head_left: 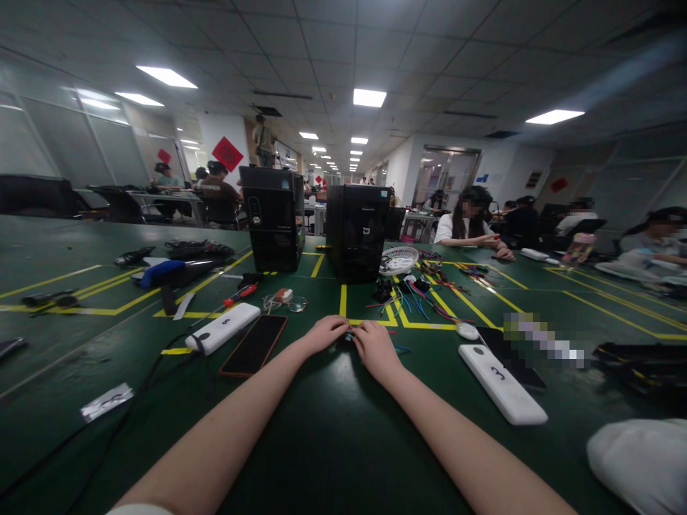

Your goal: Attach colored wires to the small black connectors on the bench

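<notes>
Over the green table, my left hand (326, 333) and my right hand (376, 350) meet in the middle of the view. Both have their fingers closed around a small dark piece with coloured wires (346, 342), mostly covered by the fingers. Thin red and blue wire ends (402, 349) stick out past my right hand. Just beyond it lie bundles of coloured wires (416, 304) with black parts, beside a white plastic basket (398, 262).
Two black computer cases (357, 232) stand ahead. To the left lie a phone (255, 345), a white power bank (222, 329), glasses (297, 305) and a red-handled screwdriver (241, 295). Another white power bank (503, 384) is at right. A person (466, 225) sits across the table.
</notes>
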Demonstrator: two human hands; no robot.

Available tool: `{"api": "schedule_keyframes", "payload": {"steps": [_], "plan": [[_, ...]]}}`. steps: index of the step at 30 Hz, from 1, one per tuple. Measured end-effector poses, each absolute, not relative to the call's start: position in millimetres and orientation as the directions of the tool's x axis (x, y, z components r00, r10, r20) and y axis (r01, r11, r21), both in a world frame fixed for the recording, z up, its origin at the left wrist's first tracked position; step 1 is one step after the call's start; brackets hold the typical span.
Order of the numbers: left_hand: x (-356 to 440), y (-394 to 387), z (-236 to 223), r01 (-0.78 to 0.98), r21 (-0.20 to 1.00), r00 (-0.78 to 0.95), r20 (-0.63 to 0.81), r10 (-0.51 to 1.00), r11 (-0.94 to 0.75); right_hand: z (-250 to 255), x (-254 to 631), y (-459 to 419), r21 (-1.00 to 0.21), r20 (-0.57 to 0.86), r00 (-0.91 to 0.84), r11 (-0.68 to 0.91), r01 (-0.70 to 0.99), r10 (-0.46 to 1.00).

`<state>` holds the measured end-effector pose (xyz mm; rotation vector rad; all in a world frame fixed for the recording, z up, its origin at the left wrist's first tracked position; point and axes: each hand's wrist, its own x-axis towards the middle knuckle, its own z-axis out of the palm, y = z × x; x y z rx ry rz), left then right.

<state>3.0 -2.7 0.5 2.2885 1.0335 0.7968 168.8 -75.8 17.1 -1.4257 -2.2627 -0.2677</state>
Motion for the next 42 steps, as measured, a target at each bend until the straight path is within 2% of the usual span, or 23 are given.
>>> {"api": "schedule_keyframes", "payload": {"steps": [2, 5, 8, 10, 13, 19, 29, 39, 42], "plan": [[-1, -4, 5, 0.442, 0.708, 0.54, 0.281, 0.793, -0.552, 15, 169, -75, -0.077, 0.469, -0.359, 0.442, 0.893, 0.807], [-7, -4, 13, 0.383, 0.767, 0.637, 0.185, 0.748, -0.515, 12, 170, -74, -0.093, 0.475, -0.346, 0.438, 0.894, 0.809], [-8, -4, 13, 0.403, 0.714, 0.701, 0.161, 0.694, -0.573, 9, 171, -74, -0.131, 0.523, -0.327, 0.454, 0.881, 0.787], [-6, -2, 9, 0.417, 0.649, 0.705, 0.211, 0.677, -0.636, 7, 168, -73, -0.152, 0.566, -0.32, 0.477, 0.865, 0.76], [-2, 0, 2, 0.436, 0.617, 0.68, 0.252, 0.689, -0.655, 4, 156, -68, -0.153, 0.599, -0.325, 0.504, 0.85, 0.732], [-2, 2, -3, 0.409, 0.66, 0.645, 0.279, 0.712, -0.63, 1, 141, -53, -0.168, 0.606, -0.301, 0.489, 0.856, 0.736], [-2, 5, -7, 0.428, 0.629, 0.637, 0.3, 0.711, -0.649, -2, 151, -54, -0.259, 0.593, -0.272, 0.499, 0.827, 0.758], [0, 6, -7, 0.437, 0.625, 0.637, 0.293, 0.713, -0.647, -2, 148, -54, -0.236, 0.573, -0.278, 0.48, 0.845, 0.771], [0, 5, -6, 0.444, 0.624, 0.633, 0.289, 0.718, -0.643, -1, 149, -53, -0.262, 0.565, -0.257, 0.466, 0.845, 0.784]]}}
